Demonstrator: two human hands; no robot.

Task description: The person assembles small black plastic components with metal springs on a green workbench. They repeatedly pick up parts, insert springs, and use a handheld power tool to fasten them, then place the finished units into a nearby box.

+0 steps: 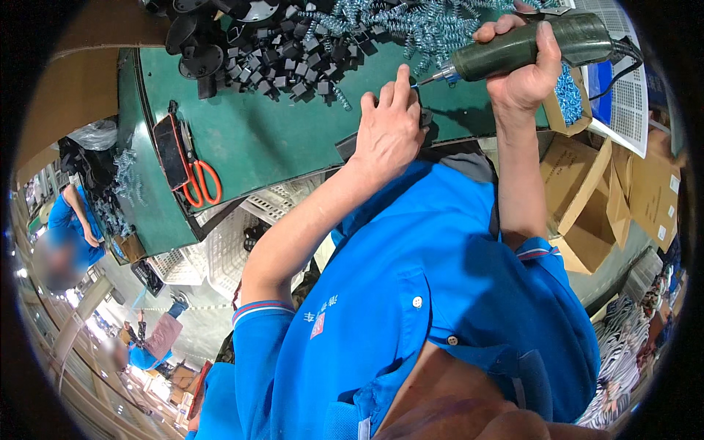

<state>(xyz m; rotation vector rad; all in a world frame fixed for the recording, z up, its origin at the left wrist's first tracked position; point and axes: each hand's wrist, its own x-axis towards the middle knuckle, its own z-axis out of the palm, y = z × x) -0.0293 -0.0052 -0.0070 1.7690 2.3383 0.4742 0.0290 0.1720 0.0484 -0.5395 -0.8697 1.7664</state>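
My right hand [522, 84] is wrapped around a dark green electric screwdriver [499, 57], held nearly level with its bit pointing left. The bit's tip meets a small blue screw [414, 86] beside my left fingertips. My left hand [390, 133] is closed over a black plastic part [427, 119] at the near edge of the green bench [271, 147]. Most of that part is hidden under the hand. Beyond my left hand lie a heap of small black blocks [293, 66] and a tangle of blue-silver coil springs [425, 37].
Orange-handled scissors [202, 183] and a dark flat phone-like device [171, 150] lie at the bench's left. Round black parts [199, 62] sit at the back. A carton of blue screws [568, 99] stands right, near the screwdriver's cord [627, 66]. Other people [77, 220] work at far left.
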